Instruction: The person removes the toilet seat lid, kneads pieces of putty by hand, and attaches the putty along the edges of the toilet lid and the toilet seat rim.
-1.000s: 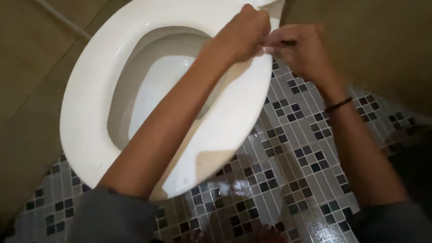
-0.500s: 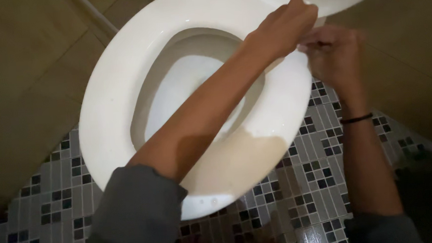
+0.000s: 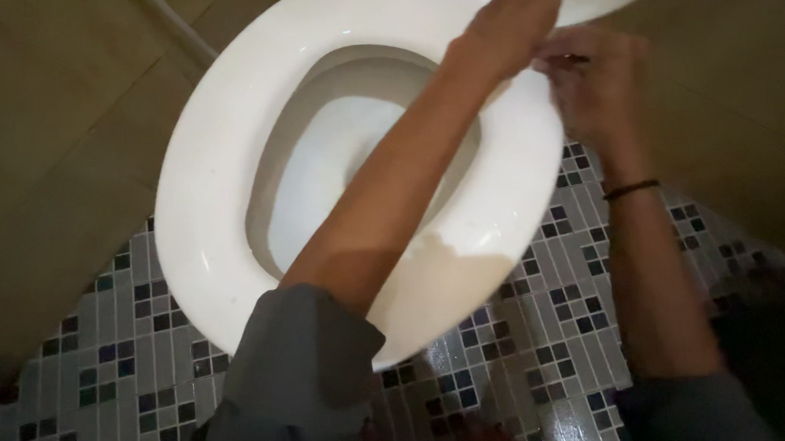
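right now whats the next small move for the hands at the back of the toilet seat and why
Probably keep both hands at the rear of the toilet seat: the left hand and the right hand meet there around something too small to identify.

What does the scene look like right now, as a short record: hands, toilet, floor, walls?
left hand: reaches across the bowl to the back edge of the toilet seat, fingers curled; what it grips is hidden
right hand: beside the left hand at the seat's rear, pinching something thin and dark, too small to identify
wristband: dark, on the right wrist
toilet seat: white, down
floor: small mosaic tiles
walls: brownish tiles
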